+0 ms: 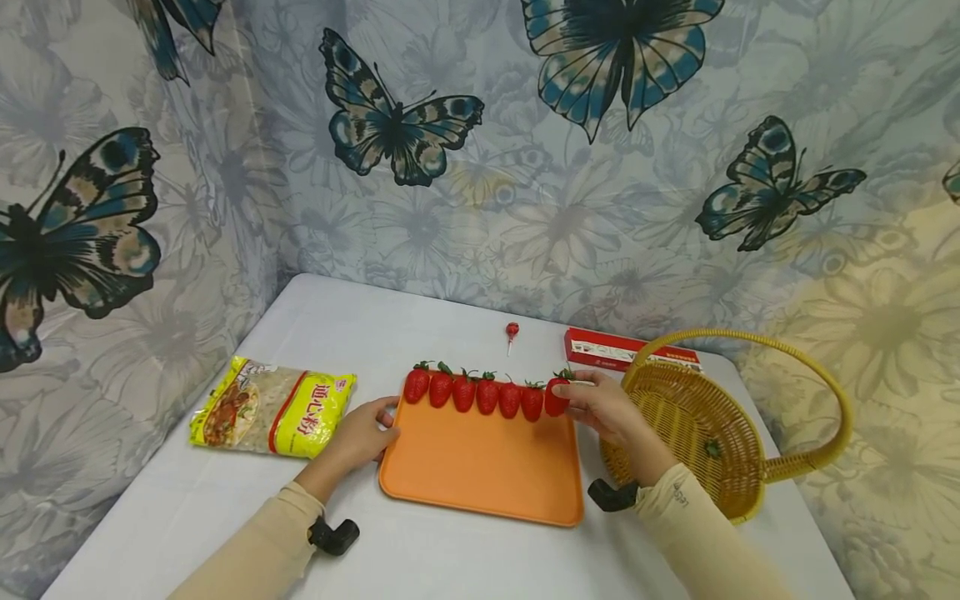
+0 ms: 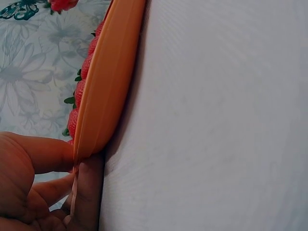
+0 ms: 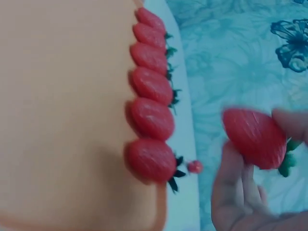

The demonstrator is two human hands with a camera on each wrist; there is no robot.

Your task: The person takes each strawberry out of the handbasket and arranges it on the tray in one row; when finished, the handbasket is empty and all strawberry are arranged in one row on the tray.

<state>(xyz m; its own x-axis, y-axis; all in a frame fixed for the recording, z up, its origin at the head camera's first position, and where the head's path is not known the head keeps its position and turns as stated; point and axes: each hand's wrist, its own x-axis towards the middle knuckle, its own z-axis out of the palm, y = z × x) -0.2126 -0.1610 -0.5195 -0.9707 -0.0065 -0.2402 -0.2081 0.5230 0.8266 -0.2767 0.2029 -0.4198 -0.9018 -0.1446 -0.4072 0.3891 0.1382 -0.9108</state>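
Observation:
An orange tray (image 1: 480,467) lies on the white table, with several red strawberries (image 1: 487,396) in a row along its far edge, leafy ends facing the wall. My left hand (image 1: 363,433) grips the tray's left edge; in the left wrist view the thumb and fingers (image 2: 89,187) pinch the rim from both sides. At the far right corner my right hand (image 1: 607,408) holds another strawberry (image 3: 255,137) between thumb and fingers. In the right wrist view this strawberry is lifted, apart from the row.
To the right stands a yellow wicker basket (image 1: 675,400) with a tall handle and a small green leafy bit (image 1: 712,448) inside. A red and white box (image 1: 600,348) lies behind it. A red lollipop (image 1: 512,330) is at the back, and a yellow macaroni bag (image 1: 273,408) at left.

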